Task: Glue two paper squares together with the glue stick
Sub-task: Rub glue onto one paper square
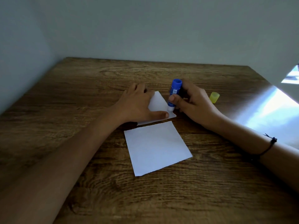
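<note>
mid-frame, the left hand (137, 105) presses flat on the far paper (159, 103); the right hand (192, 101) grips the glue stick (174, 94), tip down. near its corner the paper could wrinkle if the press slackens

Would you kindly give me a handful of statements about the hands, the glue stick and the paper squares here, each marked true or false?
1. The right hand grips the blue glue stick with its white tip down on the far paper square. True.
2. The left hand is lifted clear of the table. False: it rests flat on the far paper square, holding it down.
3. The yellow cap is still on the glue stick. False: it lies on the table beyond the right hand.
4. The near paper square lies untouched by either hand. True.
5. The two paper squares are already stacked. False: they lie apart, with a strip of table between them.
</note>
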The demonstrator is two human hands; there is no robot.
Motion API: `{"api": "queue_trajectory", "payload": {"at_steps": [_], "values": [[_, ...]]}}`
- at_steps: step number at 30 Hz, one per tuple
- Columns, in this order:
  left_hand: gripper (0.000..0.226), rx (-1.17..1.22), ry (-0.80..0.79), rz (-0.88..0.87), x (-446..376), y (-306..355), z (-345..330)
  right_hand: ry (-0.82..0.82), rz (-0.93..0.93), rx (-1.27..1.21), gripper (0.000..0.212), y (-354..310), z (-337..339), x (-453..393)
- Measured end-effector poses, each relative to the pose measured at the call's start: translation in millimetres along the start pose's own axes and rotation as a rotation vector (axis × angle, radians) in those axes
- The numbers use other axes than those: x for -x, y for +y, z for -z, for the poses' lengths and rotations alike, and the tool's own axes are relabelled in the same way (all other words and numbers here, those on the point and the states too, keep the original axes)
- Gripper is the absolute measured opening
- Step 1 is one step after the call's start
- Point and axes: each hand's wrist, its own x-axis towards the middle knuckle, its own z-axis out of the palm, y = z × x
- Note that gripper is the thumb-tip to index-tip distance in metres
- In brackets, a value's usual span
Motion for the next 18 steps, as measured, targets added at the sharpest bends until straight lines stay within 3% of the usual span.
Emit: {"api": "queue_trajectory", "payload": {"at_steps": [4, 9, 14, 18], "values": [[0.112, 0.029, 0.013, -0.01, 0.9, -1.1, 1.4, -0.018, 0.0, -0.013, 0.031, -3.7, 5.5, 12.7], [0.099, -0.005, -0.013, 0.019, 0.5, 1.7, 0.2, -0.016, -0.021, -0.082, 0.028, -2.7, 9.9, 23.3], [0.101, -0.1, 0.148, 0.138, 5.4, 12.4, 2.3, 0.062, -0.095, -0.238, 0.028, 2.2, 9.8, 20.8], [0.059, 0.012, 0.293, 0.136, 5.0, 12.3, 8.3, 0.134, -0.208, -0.404, 0.019, 11.0, 9.2, 16.0]]}}
